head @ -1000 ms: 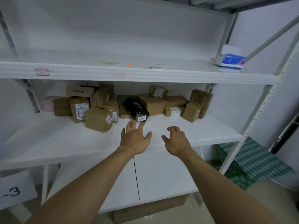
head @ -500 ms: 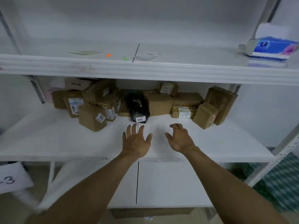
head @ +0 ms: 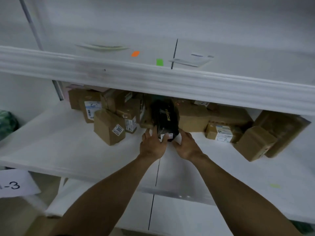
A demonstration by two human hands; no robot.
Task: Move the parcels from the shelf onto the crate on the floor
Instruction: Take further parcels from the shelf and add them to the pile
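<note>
White metal shelf (head: 51, 142) keeps brown boxes (head: 109, 127) stacked at its back, twelve o'clock from the person, beneath a low upper shelf (head: 153, 79) that crowds the reach. They hem the black parcel (head: 164, 116) at nine and three. Left hand (head: 152, 144) and right hand (head: 187, 145) clasp its near end, seemingly to drag it clear.

left hand (head: 152, 144), right hand (head: 187, 146) gripping black parcel (head: 163, 116)

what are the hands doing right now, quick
Left hand: grips the black parcel at its near left corner.
Right hand: grips the black parcel on its near right side.
</note>
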